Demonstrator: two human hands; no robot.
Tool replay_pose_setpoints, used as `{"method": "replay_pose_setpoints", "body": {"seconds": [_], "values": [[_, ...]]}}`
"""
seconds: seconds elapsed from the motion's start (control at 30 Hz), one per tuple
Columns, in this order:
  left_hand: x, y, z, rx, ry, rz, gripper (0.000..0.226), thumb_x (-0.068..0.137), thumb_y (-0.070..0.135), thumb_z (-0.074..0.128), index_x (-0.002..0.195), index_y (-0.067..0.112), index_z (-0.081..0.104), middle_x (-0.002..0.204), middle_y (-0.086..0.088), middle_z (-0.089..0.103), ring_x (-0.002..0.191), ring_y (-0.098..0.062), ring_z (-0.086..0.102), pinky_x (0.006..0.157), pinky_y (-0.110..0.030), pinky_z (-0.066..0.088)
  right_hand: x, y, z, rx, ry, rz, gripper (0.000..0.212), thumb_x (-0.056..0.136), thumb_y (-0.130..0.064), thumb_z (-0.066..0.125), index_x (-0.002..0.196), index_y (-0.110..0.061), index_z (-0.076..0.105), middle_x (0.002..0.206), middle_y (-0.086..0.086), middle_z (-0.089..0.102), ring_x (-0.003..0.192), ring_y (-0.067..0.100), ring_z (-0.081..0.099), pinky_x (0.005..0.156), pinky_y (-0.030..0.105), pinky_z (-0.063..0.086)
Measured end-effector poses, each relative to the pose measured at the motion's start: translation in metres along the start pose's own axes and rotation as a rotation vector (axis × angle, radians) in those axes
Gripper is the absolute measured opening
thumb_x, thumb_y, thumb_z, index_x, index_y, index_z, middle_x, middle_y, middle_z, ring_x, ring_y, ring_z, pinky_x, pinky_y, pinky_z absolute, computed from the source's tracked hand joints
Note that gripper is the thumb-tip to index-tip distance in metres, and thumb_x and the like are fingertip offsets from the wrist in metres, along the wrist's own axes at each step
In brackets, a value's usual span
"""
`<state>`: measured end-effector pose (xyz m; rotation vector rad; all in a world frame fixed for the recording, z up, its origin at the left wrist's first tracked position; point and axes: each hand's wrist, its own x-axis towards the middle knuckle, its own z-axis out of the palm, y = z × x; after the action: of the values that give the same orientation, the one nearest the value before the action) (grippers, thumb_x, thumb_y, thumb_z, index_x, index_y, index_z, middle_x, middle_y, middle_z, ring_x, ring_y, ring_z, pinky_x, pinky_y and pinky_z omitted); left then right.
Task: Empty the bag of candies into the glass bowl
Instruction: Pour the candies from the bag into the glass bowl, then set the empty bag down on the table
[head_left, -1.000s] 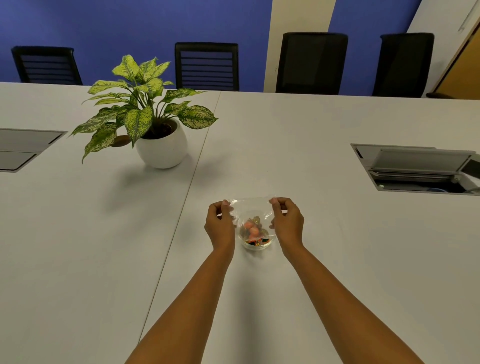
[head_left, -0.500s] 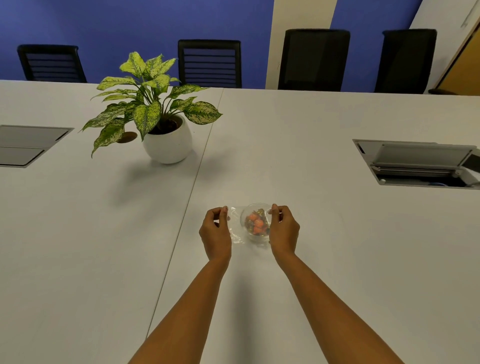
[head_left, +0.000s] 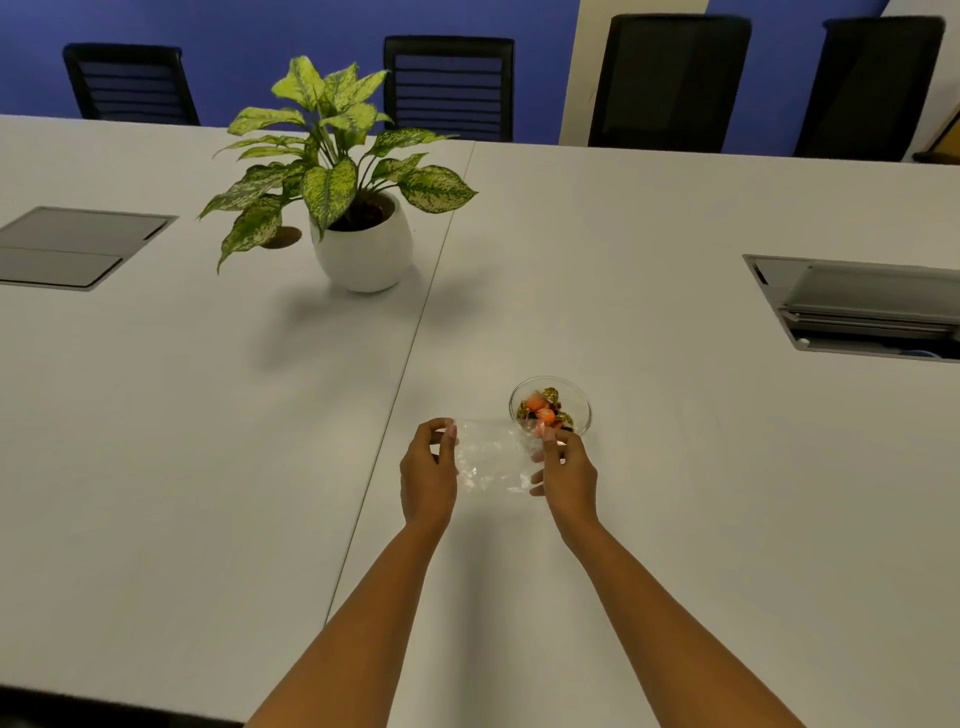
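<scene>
From the head view, the clear bag (head_left: 491, 462) is pinched at its sides by the left hand (head_left: 428, 475) and right hand (head_left: 566, 475), just beside the glass bowl (head_left: 550, 408), apparently emptied: the candies (head_left: 543, 410) lie in the bowl on the tabletop (head_left: 675, 467).

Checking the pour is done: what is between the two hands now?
In the head view, only the clear bag, pinched between left hand and right hand. Candies sit in the bowl.

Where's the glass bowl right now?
In the head view, the glass bowl sits on the white table right of centre, just beyond the right hand and the plastic bag.
</scene>
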<state>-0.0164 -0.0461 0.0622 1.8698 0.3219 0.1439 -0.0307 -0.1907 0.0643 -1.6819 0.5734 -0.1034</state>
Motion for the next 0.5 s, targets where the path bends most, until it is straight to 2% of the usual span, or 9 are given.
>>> {"method": "replay_pose_setpoints", "body": {"seconds": [0.1, 0.2, 0.3, 0.4, 0.5], "values": [[-0.001, -0.012, -0.015, 0.024, -0.035, -0.052, 0.026, 0.094, 0.031, 0.049, 0.118, 0.024, 0.052, 0.107, -0.003, 0.065, 0.07, -0.018, 0.061, 0.068, -0.041, 0.056, -0.008, 0.014, 0.006, -0.003, -0.056, 0.024, 0.021, 0.097, -0.015, 0.044, 0.116, -0.014, 0.054, 0.085, 0.002, 0.061, 0.06, 0.013, 0.058, 0.051, 0.02, 0.052], [-0.004, -0.023, -0.03, 0.049, -0.079, -0.079, 0.029, 0.095, 0.03, 0.047, 0.123, 0.027, 0.05, 0.111, -0.002, 0.063, 0.078, -0.021, 0.064, 0.073, -0.046, 0.056, -0.016, 0.025, 0.014, -0.016, -0.073, 0.043, 0.023, 0.096, -0.01, 0.046, 0.116, -0.012, 0.057, 0.09, 0.006, 0.062, 0.064, 0.012, 0.059, 0.056, 0.02, 0.053], [-0.005, -0.033, -0.042, 0.083, -0.129, -0.1, 0.033, 0.096, 0.026, 0.045, 0.128, 0.03, 0.046, 0.112, 0.002, 0.06, 0.086, -0.021, 0.064, 0.069, -0.035, 0.053, -0.024, 0.034, 0.023, -0.031, -0.083, 0.053, 0.024, 0.094, -0.008, 0.049, 0.115, -0.008, 0.06, 0.092, 0.011, 0.066, 0.069, 0.015, 0.062, 0.06, 0.019, 0.052], [-0.005, -0.046, -0.053, 0.095, -0.163, -0.15, 0.043, 0.095, 0.007, 0.041, 0.133, 0.027, 0.045, 0.114, 0.0, 0.058, 0.089, -0.019, 0.06, 0.063, -0.018, 0.046, -0.034, 0.044, 0.032, -0.069, -0.089, 0.051, 0.025, 0.093, -0.005, 0.05, 0.114, -0.004, 0.063, 0.096, 0.017, 0.07, 0.078, 0.022, 0.065, 0.061, 0.017, 0.051], [-0.008, -0.055, -0.065, 0.12, -0.154, -0.187, 0.047, 0.093, 0.0, 0.04, 0.133, 0.024, 0.049, 0.112, -0.004, 0.06, 0.088, -0.019, 0.058, 0.064, -0.018, 0.045, -0.044, 0.053, 0.04, -0.1, -0.101, 0.072, 0.023, 0.091, -0.002, 0.051, 0.108, -0.002, 0.066, 0.094, 0.018, 0.071, 0.073, 0.021, 0.064, 0.059, 0.014, 0.05]]}}
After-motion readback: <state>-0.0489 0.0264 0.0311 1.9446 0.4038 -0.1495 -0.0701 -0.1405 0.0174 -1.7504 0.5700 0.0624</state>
